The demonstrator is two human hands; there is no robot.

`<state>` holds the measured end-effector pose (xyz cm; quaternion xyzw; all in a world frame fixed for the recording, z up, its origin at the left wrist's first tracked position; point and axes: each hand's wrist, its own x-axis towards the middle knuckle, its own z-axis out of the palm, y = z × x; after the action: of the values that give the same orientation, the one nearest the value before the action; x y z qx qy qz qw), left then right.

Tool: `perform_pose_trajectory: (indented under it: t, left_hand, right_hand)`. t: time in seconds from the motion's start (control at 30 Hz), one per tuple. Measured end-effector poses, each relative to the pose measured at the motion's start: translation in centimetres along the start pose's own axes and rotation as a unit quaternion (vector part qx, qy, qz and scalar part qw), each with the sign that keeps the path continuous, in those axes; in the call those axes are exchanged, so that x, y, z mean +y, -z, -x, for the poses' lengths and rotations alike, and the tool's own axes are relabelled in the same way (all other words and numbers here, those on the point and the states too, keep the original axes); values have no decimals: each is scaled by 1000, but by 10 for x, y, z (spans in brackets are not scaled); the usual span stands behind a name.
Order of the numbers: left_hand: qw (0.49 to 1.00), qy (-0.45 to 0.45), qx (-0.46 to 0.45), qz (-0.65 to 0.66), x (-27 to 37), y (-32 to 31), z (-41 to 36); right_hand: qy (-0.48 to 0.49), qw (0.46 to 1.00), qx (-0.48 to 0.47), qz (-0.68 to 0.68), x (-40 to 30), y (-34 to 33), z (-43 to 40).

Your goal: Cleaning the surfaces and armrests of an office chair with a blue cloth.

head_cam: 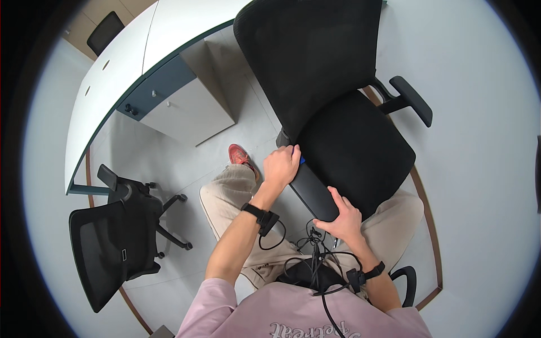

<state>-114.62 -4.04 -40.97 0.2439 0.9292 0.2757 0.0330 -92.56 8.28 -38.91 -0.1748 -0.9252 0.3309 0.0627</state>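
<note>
A black mesh-backed office chair (359,148) stands in front of me, its seat turned toward my knees. My left hand (282,165) is closed over the rear part of the chair's near armrest (312,190). A small blue object (302,160) peeks out beneath its fingers; most of it is covered, so its kind is unclear. Around the front end of the same armrest pad, my right hand (344,215) has its thumb on one side and its fingers on the other. Both wrists wear black straps with cabled modules.
Black cables (315,238) hang in a tangle over my lap. On the left stands another office chair (127,236). A white desk (122,55) curves across the upper left, above a drawer cabinet (186,110) with keys in its lock. The chair's other armrest (412,101) juts out right.
</note>
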Motion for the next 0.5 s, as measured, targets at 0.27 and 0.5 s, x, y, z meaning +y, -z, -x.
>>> perform_pose_trajectory:
  t: [0.27, 0.5]
  left_hand:
    - [1000, -2, 2, -10, -5, 24, 60]
    - [997, -12, 17, -78, 1, 21, 62]
  right_hand:
    - [4, 1000, -8, 16, 8, 2, 2]
    - [17, 1000, -9, 23, 10, -1, -2]
